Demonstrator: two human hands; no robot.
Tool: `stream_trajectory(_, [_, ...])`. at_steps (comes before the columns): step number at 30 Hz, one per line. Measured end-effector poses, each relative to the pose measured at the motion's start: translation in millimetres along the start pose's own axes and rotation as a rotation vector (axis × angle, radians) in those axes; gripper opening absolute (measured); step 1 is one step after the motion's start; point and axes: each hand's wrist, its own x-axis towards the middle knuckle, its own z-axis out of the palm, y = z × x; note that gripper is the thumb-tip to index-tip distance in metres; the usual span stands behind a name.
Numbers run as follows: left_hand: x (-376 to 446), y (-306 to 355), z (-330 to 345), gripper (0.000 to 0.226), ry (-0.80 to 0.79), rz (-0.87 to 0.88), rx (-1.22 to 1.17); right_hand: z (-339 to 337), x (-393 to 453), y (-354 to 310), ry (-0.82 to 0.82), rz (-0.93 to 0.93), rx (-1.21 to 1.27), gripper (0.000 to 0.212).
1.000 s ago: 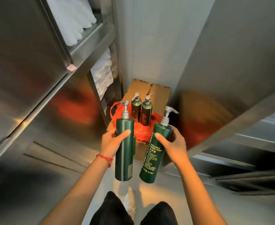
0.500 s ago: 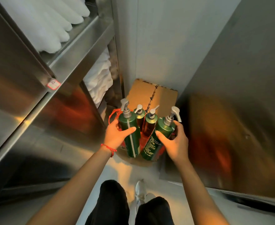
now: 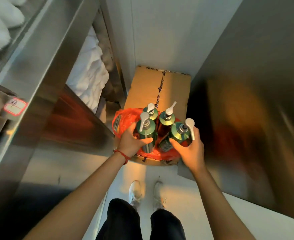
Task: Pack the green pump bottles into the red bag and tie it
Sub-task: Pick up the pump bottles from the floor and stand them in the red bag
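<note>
Green plastic, four pump bottles in all, clustered on the red bag (image 3: 125, 118), which lies spread over a taped cardboard box (image 3: 153, 87) on the floor between steel shelving (image 3: 43, 70) and a steel panel (image 3: 257, 101).

Two back bottles (image 3: 166, 116) stand unheld on the bag. Left hand (image 3: 130, 141) grips the near-left bottle (image 3: 147, 130) around its upper body, thumb curled across the front, fingers wrapped behind. Right hand (image 3: 192, 151) grips the near-right bottle (image 3: 180, 133) the same way, thumb on the label side, fingers curled behind under the pump spout.

Handling, as a judgement: rigid shells, smooth and probably a bit slick; whether they are full cannot be told (if so, they carry some weight). Best hold is mid-body or shoulder, as now, not the pump head, which could depress or twist. Tall and narrow, so prone to tipping on crinkled film over a box top.

Bag: thin, soft plastic, light, likely to tear if dragged against a bottle edge. One loop handle shows at the left rim; the other is hidden. Tying will call for gathering the film up around all four.

Both forearms reach forward and down, wrists slightly bent, hands near each other. Red cord (image 3: 122, 154) on the left wrist.
</note>
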Motion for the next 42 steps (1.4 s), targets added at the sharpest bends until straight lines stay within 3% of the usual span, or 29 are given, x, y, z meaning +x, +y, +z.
stream_trajectory(19, [22.4,-59.3,17.1,0.059,-0.031,-0.019,0.003,34.2,11.5,54.3,-0.056,-0.028,0.038,0.062])
stream_trajectory(27, [17.9,-56.6,15.0,0.057,-0.030,-0.029,0.038,39.8,7.5,51.6,-0.130,-0.034,0.046,0.061])
stream_trajectory(42, [15.6,-47.3,12.7,0.066,-0.060,-0.070,0.083,39.5,6.1,44.6,-0.123,-0.022,0.053,0.061])
